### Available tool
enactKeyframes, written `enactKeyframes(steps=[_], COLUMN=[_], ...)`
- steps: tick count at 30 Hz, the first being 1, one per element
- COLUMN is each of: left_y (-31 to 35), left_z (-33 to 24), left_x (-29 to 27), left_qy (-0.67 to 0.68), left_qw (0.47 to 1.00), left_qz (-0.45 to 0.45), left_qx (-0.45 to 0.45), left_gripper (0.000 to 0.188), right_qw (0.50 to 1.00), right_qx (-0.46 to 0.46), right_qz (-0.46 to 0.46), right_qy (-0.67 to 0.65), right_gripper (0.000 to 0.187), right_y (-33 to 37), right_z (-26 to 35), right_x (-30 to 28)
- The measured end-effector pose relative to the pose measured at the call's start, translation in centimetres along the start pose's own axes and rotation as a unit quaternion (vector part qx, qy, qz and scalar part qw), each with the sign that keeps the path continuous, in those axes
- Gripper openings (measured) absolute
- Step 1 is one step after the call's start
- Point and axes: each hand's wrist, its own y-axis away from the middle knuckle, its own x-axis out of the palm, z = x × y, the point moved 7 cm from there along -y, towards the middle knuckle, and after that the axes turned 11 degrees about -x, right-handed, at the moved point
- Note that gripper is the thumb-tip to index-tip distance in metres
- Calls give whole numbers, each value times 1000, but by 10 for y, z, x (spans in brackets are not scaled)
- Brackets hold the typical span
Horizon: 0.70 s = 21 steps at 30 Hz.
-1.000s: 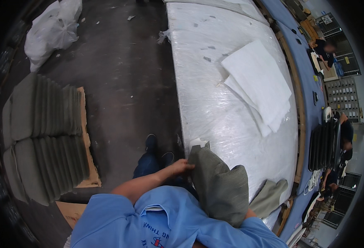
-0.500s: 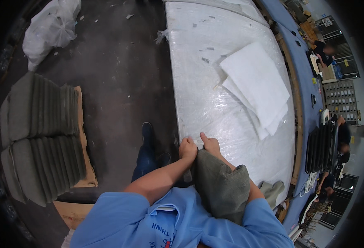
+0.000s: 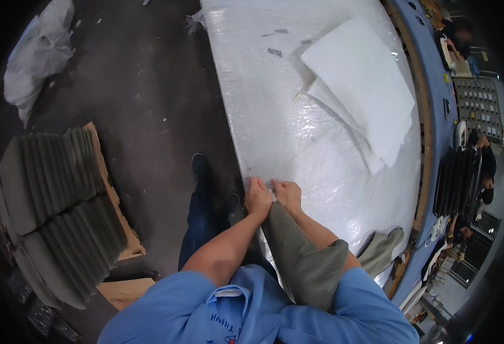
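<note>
A grey-green fabric cushion cover (image 3: pixel 303 258) hangs between my forearms, its far end narrowing to a corner at my hands. My left hand (image 3: pixel 258 198) is closed on that corner from the left side. My right hand (image 3: pixel 288 195) pinches it from the right, close beside the left one. A small bit of white material shows between the two hands; the fingertips partly hide it. Both hands are over the near left edge of a table wrapped in clear plastic (image 3: pixel 286 137). Folded white padding sheets (image 3: pixel 363 86) lie farther up on the table.
Another grey-green fabric piece (image 3: pixel 381 249) lies at the table's near right. Stacked grey-green cushions (image 3: pixel 68 241) stand on the floor at left, beside cardboard (image 3: pixel 117 200). A white plastic bag (image 3: pixel 40 57) lies far left. A blue worktable (image 3: pixel 435 74) runs along the right, with people beyond it.
My view has shifted, so the table and stack appear tilted. My right thumb, raised before, is now down with the fingers at the corner. The cover is stretched out longer between my arms.
</note>
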Motion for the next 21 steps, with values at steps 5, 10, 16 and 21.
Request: enactKeyframes(steps=[5,10,16,21], left_y=[2,31,48,34], left_z=[8,44,66,60], left_x=[-9,-20,4,8], left_qy=[59,163,174,95], left_qw=[998,982,975,993], left_qz=[-26,-6,-8,-22], left_qx=[22,-99,-141,-63], left_gripper=[33,43,48,46], right_qw=[1000,957,977,998], right_qx=[-2,66,97,26], right_qz=[1,-18,4,-29], right_qy=[-24,-283,-192,-54], right_gripper=[62,76,77,73], right_y=[8,55,92,74], right_z=[3,-20,-45,-44], right_x=[0,-9,-14,-12])
